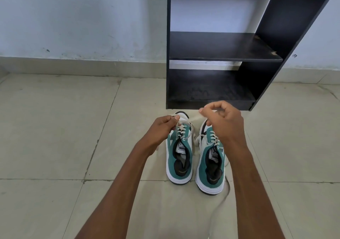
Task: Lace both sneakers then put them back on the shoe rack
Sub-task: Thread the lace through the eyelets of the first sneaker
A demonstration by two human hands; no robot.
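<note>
Two teal and white sneakers stand side by side on the floor, toes toward the rack. The left sneaker [179, 157] has a cream lace [184, 128] crossed through its eyelets. My left hand [163, 127] pinches one end of that lace at the toe. My right hand [223, 121] hovers over the right sneaker [211, 167] and pulls the other end of the left sneaker's lace taut. The right sneaker's own lace trails loose on the floor [227, 189]. The black shoe rack [225, 45] stands just behind the shoes.
The rack's shelves hold nothing, the lowest one [209, 89] being closest to the shoes. A pale wall [82, 18] runs behind. Grey floor tiles [55, 128] spread to the left and right of the sneakers.
</note>
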